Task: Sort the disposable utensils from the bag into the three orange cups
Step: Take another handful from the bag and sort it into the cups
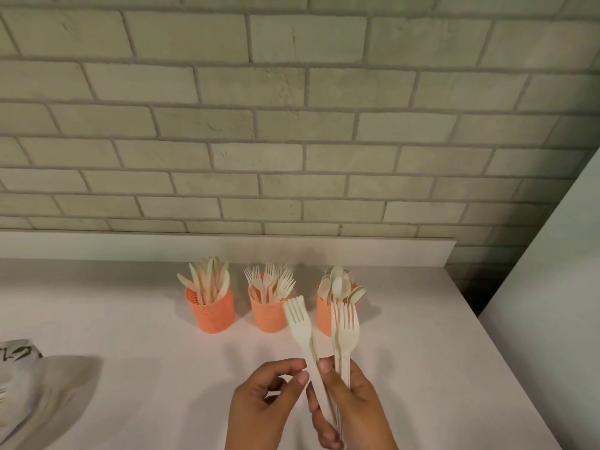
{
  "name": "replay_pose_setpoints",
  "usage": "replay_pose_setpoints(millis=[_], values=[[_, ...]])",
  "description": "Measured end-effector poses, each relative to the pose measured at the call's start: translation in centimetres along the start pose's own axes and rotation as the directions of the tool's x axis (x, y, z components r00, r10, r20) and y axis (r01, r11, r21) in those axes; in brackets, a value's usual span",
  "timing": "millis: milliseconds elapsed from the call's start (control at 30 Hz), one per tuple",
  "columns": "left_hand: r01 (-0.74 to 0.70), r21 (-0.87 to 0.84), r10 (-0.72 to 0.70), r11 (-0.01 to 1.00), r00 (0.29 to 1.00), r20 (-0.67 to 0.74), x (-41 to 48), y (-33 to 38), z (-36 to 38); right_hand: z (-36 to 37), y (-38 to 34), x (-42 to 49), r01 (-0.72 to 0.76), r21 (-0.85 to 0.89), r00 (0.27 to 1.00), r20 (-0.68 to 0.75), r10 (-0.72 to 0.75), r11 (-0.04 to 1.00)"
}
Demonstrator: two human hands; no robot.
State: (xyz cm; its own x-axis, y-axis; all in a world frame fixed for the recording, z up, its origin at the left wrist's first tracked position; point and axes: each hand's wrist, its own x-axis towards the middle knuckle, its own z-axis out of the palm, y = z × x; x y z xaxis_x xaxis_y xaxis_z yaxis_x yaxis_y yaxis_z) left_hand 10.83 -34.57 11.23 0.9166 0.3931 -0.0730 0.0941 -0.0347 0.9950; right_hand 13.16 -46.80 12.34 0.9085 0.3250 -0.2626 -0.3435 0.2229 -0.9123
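Single fork (297,323): held tines up and tilted to the left, above the near part of the counter (422,352), in front of the cups. The left hand (259,404) pinches its handle between thumb and forefinger; the lower handle runs down against the right hand (350,404). The right hand has its fingers curled round a bundle of forks (347,332), upright, tines up, overlapping the view of the right cup (323,316). Three orange cups stand in a row near the back ledge: the left cup (209,311) contains knives (207,280), the middle cup (268,315) contains forks (271,280), the right cup contains spoons (339,284). A crumpled pale bag (39,391) lies at the lower left of the counter, well apart from the cups. A grey brick wall (292,125) rises behind; a white panel (552,287) stands at the right.
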Motion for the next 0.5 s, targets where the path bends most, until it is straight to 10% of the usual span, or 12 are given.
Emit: replay_pose_setpoints(millis=[267,500], values=[[0.077,-0.036,-0.076,0.996,0.996,0.049,-1.4,1.6,0.8,1.2,0.4,-0.8,-0.034,-0.121,0.998,-0.054,0.028,0.992],[0.078,-0.091,-0.087,0.993,0.992,-0.097,-2.4,2.1,1.5,2.2,1.6,-2.0,0.073,0.102,0.985,0.15,-0.088,0.992]])
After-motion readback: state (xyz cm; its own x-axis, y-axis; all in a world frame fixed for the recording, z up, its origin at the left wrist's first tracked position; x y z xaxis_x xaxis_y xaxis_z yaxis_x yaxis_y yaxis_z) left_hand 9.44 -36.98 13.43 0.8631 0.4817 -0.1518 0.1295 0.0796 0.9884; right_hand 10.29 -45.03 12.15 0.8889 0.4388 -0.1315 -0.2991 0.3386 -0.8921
